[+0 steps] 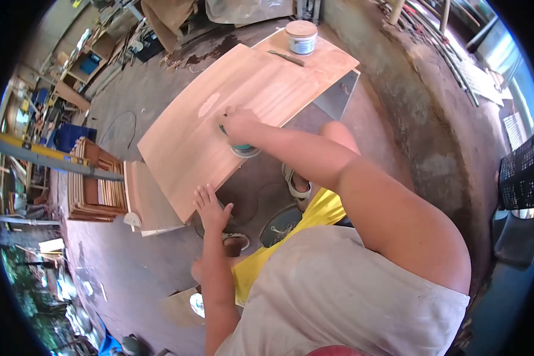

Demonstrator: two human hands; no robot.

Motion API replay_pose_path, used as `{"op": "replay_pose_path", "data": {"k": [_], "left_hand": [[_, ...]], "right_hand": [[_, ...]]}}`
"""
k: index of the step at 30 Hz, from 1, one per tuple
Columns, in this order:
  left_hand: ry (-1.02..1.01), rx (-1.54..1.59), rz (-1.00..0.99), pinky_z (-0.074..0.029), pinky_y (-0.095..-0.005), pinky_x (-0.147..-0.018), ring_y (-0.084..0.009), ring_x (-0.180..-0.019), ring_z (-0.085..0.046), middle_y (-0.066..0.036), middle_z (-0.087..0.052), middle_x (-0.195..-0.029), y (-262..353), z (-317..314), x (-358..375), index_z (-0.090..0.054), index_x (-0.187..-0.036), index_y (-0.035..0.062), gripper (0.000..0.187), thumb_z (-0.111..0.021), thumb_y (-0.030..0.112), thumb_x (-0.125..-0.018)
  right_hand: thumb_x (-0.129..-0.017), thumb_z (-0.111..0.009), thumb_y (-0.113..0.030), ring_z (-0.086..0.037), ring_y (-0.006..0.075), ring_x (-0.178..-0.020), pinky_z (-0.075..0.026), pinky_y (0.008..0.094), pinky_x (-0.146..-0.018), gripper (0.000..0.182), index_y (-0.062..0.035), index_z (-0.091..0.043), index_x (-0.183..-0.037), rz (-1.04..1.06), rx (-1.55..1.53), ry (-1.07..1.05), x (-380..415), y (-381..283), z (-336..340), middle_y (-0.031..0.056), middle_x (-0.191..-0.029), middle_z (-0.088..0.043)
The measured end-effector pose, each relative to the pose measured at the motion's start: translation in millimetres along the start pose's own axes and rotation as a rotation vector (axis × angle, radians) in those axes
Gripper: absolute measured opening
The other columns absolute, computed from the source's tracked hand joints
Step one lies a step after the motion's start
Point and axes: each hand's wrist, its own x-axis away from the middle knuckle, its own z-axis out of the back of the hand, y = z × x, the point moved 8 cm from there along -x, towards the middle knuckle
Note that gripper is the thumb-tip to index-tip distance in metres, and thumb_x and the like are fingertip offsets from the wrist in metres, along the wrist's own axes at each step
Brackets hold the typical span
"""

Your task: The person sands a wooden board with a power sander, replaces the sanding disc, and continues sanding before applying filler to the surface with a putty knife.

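A long, light-brown wooden panel (184, 142) lies at a slant in front of me. My left hand (211, 207) is open with its fingers spread, at the panel's near edge; its fingertips appear to touch that edge. Over the middle of the panel, my right hand (241, 123) is closed, with a small dark tip showing past its fingers. What it grips is mostly hidden. Beneath my right wrist shows a round teal thing (241, 146) with a pale rim, partly covered by the forearm. A pale patch (209, 105) marks the wood beyond that hand.
A lidded white tub (302, 38) and a thin flat tool (285, 57) rest at the far end. Stacked wooden frames (96, 187) stand left, near a long level (41, 153). A dark basin (280, 227) sits by my feet. A black crate (518, 172) is at right.
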Motion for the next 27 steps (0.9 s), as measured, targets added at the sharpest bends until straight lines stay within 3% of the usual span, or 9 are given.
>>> {"op": "replay_pose_path", "data": {"k": [5, 9, 15, 18, 19, 22, 24, 25, 27], "left_hand": [[-0.048, 0.036, 0.024, -0.014, -0.0563, -0.123, -0.0448, -0.153, -0.009, -0.029, -0.011, -0.165, 8, -6, -4, -0.013, -0.160, 0.0036, 0.111, -0.080, 0.042, -0.080], [-0.053, 0.035, 0.039, -0.015, -0.0565, -0.122, -0.0455, -0.153, -0.011, -0.029, -0.013, -0.164, 20, 0, -16, -0.015, -0.160, 0.0030, 0.110, -0.079, 0.043, -0.080], [0.190, 0.298, -0.110, -0.019, -0.0550, -0.121, -0.0450, -0.149, -0.025, -0.029, -0.036, -0.155, 28, 7, -28, -0.046, -0.147, 0.0040, 0.085, -0.076, 0.050, -0.082], [0.328, 0.386, -0.064, -0.020, -0.0548, -0.121, -0.0437, -0.148, -0.029, -0.028, -0.038, -0.154, 21, -6, -27, -0.047, -0.146, 0.0017, 0.080, -0.071, 0.052, -0.088], [0.321, 0.426, -0.038, -0.020, -0.0542, -0.121, -0.0432, -0.148, -0.029, -0.028, -0.038, -0.155, 22, -7, -27, -0.046, -0.146, 0.0006, 0.079, -0.069, 0.051, -0.090], [0.398, 0.695, 0.094, -0.024, -0.0509, -0.121, -0.0437, -0.146, -0.033, -0.032, -0.041, -0.151, 23, 1, -23, -0.049, -0.140, -0.0038, 0.073, -0.067, 0.049, -0.092], [0.446, 1.145, 0.218, -0.036, -0.0445, -0.115, -0.0358, -0.137, -0.048, -0.026, -0.051, -0.145, 29, 1, -11, -0.049, -0.138, -0.0052, 0.064, -0.064, 0.042, -0.097], [0.477, 1.156, 0.242, -0.036, -0.0445, -0.115, -0.0358, -0.137, -0.048, -0.026, -0.051, -0.145, 36, 0, -10, -0.049, -0.138, -0.0052, 0.064, -0.064, 0.042, -0.097], [0.551, 1.724, 0.286, -0.045, -0.0371, -0.106, -0.0249, -0.125, -0.058, -0.016, -0.058, -0.138, 46, -13, -6, -0.050, -0.139, -0.0036, 0.054, -0.055, 0.037, -0.104]], "right_hand": [[-0.083, -0.069, -0.018, -0.058, 0.0336, -0.118, -0.051, 0.0454, -0.098, 0.046, -0.0151, -0.062, -0.128, 0.033, -0.040, 0.051, 2, 10, 1, 0.0144, -0.125, -0.060], [-0.087, -0.065, -0.017, -0.055, 0.0333, -0.126, -0.048, 0.0464, -0.102, 0.046, -0.0153, -0.060, -0.132, 0.068, -0.103, -0.081, 3, -4, -1, 0.0160, -0.132, -0.059], [-0.080, -0.071, -0.021, -0.057, 0.0352, -0.122, -0.050, 0.0483, -0.098, 0.048, -0.0141, -0.062, -0.126, 0.115, 0.018, -0.082, -10, -11, -28, 0.0165, -0.131, -0.058], [-0.074, -0.076, -0.026, -0.060, 0.0385, -0.115, -0.052, 0.0493, -0.095, 0.059, -0.0164, -0.059, -0.130, 0.200, 0.021, 0.099, -9, -12, -17, 0.0150, -0.127, -0.060], [-0.075, -0.075, -0.025, -0.058, 0.0385, -0.119, -0.052, 0.0489, -0.098, 0.060, -0.0177, -0.058, -0.133, 0.160, 0.050, 0.002, -9, -16, -14, 0.0154, -0.130, -0.058], [-0.075, -0.076, -0.023, -0.058, 0.0407, -0.117, -0.052, 0.0494, -0.096, 0.060, -0.0179, -0.058, -0.131, 0.147, 0.080, -0.059, -6, -23, -10, 0.0158, -0.125, -0.059], [-0.074, -0.077, -0.022, -0.059, 0.0406, -0.114, -0.052, 0.0495, -0.095, 0.058, -0.0172, -0.059, -0.128, 0.204, 0.056, -0.062, 5, -27, -6, 0.0159, -0.123, -0.059], [-0.073, -0.078, -0.020, -0.060, 0.0406, -0.111, -0.052, 0.0497, -0.093, 0.055, -0.0166, -0.060, -0.125, 0.224, 0.015, -0.044, 10, -32, 0, 0.0160, -0.120, -0.059], [-0.072, -0.078, -0.016, -0.060, 0.0397, -0.109, -0.052, 0.0482, -0.092, 0.054, -0.0145, -0.060, -0.123, 0.329, -0.064, -0.017, 32, -52, 7, 0.0162, -0.118, -0.060]]}}
